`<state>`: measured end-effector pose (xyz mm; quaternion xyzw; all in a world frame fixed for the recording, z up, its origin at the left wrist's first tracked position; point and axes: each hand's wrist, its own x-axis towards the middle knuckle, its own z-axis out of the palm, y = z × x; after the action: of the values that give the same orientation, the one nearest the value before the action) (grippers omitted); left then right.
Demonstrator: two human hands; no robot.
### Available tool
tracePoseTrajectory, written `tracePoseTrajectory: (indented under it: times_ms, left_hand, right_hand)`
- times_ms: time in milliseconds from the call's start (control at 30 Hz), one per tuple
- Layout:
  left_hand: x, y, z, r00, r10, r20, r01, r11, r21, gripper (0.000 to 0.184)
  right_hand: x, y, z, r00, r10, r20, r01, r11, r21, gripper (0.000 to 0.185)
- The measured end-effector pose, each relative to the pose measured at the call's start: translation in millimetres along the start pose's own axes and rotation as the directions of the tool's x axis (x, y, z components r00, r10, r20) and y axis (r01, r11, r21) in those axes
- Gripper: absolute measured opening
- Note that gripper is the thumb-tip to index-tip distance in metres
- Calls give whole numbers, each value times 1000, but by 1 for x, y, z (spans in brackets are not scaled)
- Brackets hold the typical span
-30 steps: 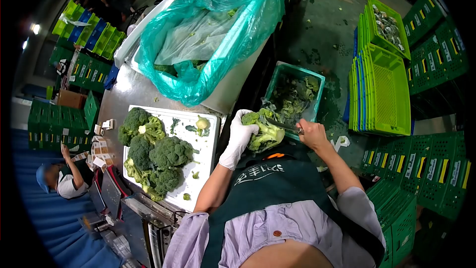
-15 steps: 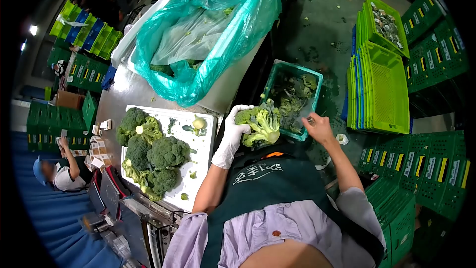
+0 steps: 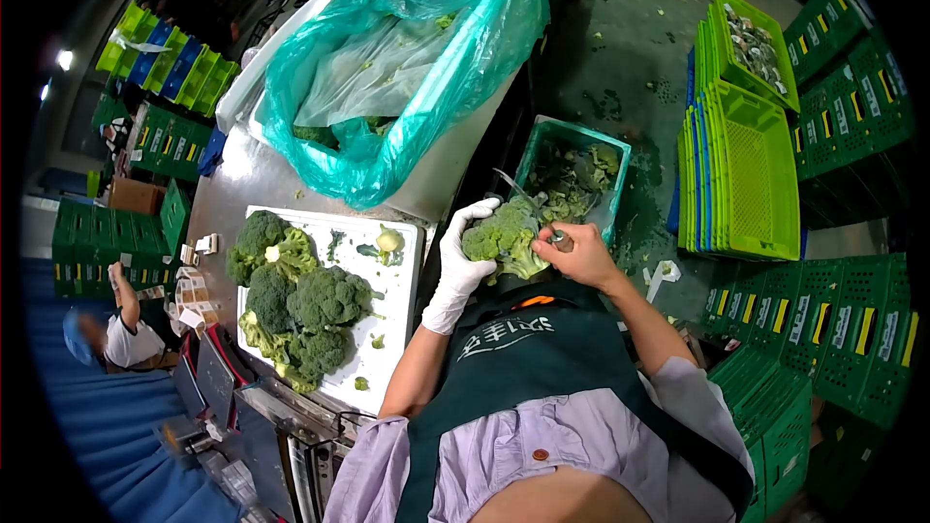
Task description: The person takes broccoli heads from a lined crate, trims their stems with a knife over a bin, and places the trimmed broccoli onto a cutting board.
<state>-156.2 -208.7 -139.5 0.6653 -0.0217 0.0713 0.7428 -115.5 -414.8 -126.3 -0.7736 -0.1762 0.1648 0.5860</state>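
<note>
My left hand (image 3: 457, 269), in a white glove, is closed around a broccoli head (image 3: 502, 236) in front of my apron. The florets face up and left, and the pale cut stems point toward my right hand. My bare right hand (image 3: 585, 258) grips the handle of a knife (image 3: 513, 184). Its thin, curved blade reaches up and left past the far side of the head; whether it touches the florets I cannot tell. Just beyond both hands is a teal crate (image 3: 625, 174) holding broccoli leaves and trimmings.
Several broccoli heads (image 3: 329, 296) lie on a white tray (image 3: 392, 368) to my left. Behind it stands a white bin lined with a green plastic bag (image 3: 349, 169). Stacked lime crates (image 3: 756, 174) and dark green crates (image 3: 814, 310) are on the right. A co-worker (image 3: 131, 339) is at far left.
My right hand has moved left to the broccoli, bringing the knife blade into view beyond it. The head has turned in my left hand. The co-worker's arm has shifted.
</note>
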Motion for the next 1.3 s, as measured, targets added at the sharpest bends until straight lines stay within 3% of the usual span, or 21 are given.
tracePoseTrajectory:
  times_ms: [33, 100, 133, 167, 233, 300, 367, 400, 433, 500, 567, 633, 700, 933, 1000, 1033, 1100, 1133, 1167, 1233, 1300]
  left_hand:
    - [0, 0, 1, 1000, 2, -3, -2, 1000, -1, 59]
    - [-2, 2, 4, 994, -24, -104, 12, 993, -117, 59]
    - [-2, 4, 7, 994, -22, -106, 10, 993, -116, 59]
    - [-2, 6, 11, 980, -103, -173, 74, 983, -167, 59]
    - [-4, 4, 12, 953, -184, -240, 130, 966, -223, 59]
    - [-6, -3, 12, 917, -301, -263, 196, 912, -360, 59]
    - [-9, -5, 15, 913, -307, -267, 209, 917, -339, 59]
    - [-10, -4, 18, 918, -273, -288, 193, 941, -277, 58]
    - [-12, -3, 20, 922, -239, -305, 178, 961, -213, 57]
    - [-12, 0, 23, 936, -150, -317, 114, 985, -128, 58]
    - [-13, 6, 26, 900, -67, -430, 55, 998, -40, 59]
    - [-12, -5, 18, 891, 97, -443, -70, 995, 75, 57]
    - [-9, 2, 14, 880, 210, -426, -113, 964, 241, 56]
    - [-7, 4, 14, 859, 350, -374, -194, 898, 394, 58]
    - [-6, 2, 13, 841, 467, -273, -264, 794, 547, 58]
    - [-6, 2, 13, 842, 466, -271, -264, 795, 546, 58]
    - [-4, 3, 12, 814, 482, -325, -298, 826, 479, 58]
    - [-3, 1, 11, 810, 464, -358, -301, 854, 425, 55]
    - [2, 1, 8, 803, 470, -367, -302, 851, 429, 55]
    - [-3, 2, -1, 859, 85, -505, -8, 988, 152, 57]
    - [0, -5, -7, 851, -294, -435, 148, 930, -338, 61]
  right_hand:
    - [1, 0, 2, 1000, -2, 2, 2, 1000, -2, 15]
    - [1, 3, 8, 956, 294, -3, -260, 852, 454, 17]
    - [1, 3, 14, 947, 321, -16, -241, 741, 627, 19]
    - [1, 2, 15, 947, 320, -12, -242, 742, 625, 19]
    - [2, -2, 15, 904, 428, 10, -267, 546, 794, 19]
    - [2, 0, 13, 898, 440, 23, -279, 526, 804, 19]
    - [3, 11, 8, 949, 313, -43, -244, 814, 527, 20]
    - [6, 18, 10, 975, 26, -219, 18, 980, 197, 19]
    - [2, 22, 8, 975, 27, -222, 17, 980, 197, 19]
    - [-7, 7, 2, 919, -288, -270, 198, 928, -317, 17]
    - [-18, 7, -5, 912, -293, -287, 182, 916, -357, 16]
    - [-32, 16, -16, 980, -148, -135, 70, 885, -461, 17]
    - [-44, 23, -18, 983, -133, -128, 63, 894, -443, 17]
    - [-52, 38, -17, 994, -27, -106, -42, 804, -594, 20]
    - [-47, 44, -17, 988, 76, -132, -146, 711, -688, 21]
    - [-47, 70, -20, 988, 77, -134, -149, 710, -688, 21]
    - [-50, 137, -34, 931, 167, -326, -364, 517, -775, 24]
    - [-44, 139, -45, 933, 149, -327, -355, 516, -779, 24]
    - [-42, 133, -51, 940, 162, -301, -331, 651, -683, 26]
    - [-46, 123, -46, 951, 182, -251, -283, 841, -461, 32]
    - [-36, 95, -40, 963, 152, -221, -232, 888, -397, 33]
